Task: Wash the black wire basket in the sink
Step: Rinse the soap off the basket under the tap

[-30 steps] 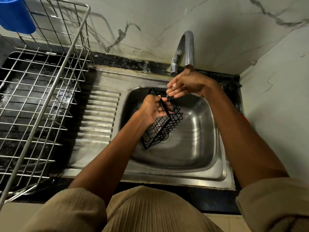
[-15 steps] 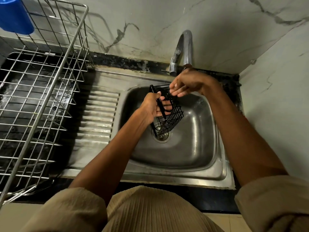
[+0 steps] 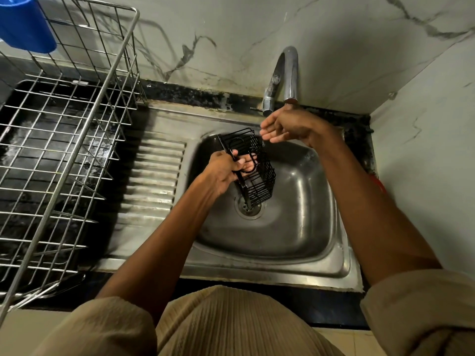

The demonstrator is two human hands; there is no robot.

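Over the bowl of the stainless steel sink [image 3: 295,240], the small black wire basket [image 3: 253,165] hangs tilted in the air, clear of the sink floor. It is a narrow rectangular cage of thin, glossy black wires set in close parallel bars, with a rounded top rim at the 12 o'clock end and a flat black strip running down its left edge. Its lower end points toward 6 o'clock and sits above the round steel drain [image 3: 250,208], overlapping it in the head view. A curved loop of black wire shows on the face turned toward the camera.

The left hand [image 3: 222,170] grips the basket from 9 o'clock, its fingers curled round the left edge strip, with fingertips visible through the bars inside the cage. The right hand [image 3: 288,125] is held at 1 o'clock of the basket, just beside its top rim, directly below the mouth of the curved chrome tap [image 3: 289,73]. Its fingers are nearly straight and relaxed, pointing toward 9 o'clock and holding nothing; whether they touch the basket cannot be told. Whether water runs from the tap cannot be told either.

At 9 o'clock of the bowl lies the ribbed steel draining board [image 3: 154,176], and beyond it stands a large silver wire dish rack [image 3: 64,140] on the black counter. A blue plastic cup [image 3: 24,24] sits at the rack's far 11 o'clock corner. Grey-veined marble wall [image 3: 231,34] rises behind the tap.
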